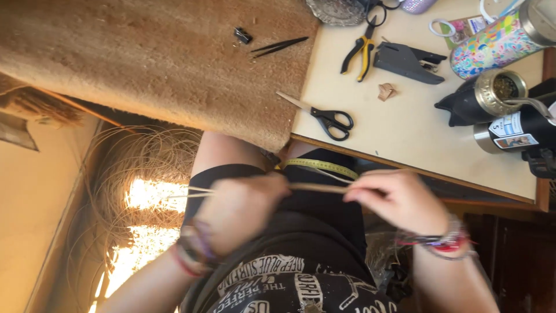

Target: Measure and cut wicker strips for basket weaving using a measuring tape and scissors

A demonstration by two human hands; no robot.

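Pale cane strip (318, 187) pinched by both hands' fingers: left hand (243, 211), right hand (399, 200); white-labelled black flask (512, 133) on table (405, 133).

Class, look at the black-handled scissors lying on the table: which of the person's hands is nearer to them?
Right. The right hand is just below the scissors and slightly to their right; the left hand is farther, down and to their left.
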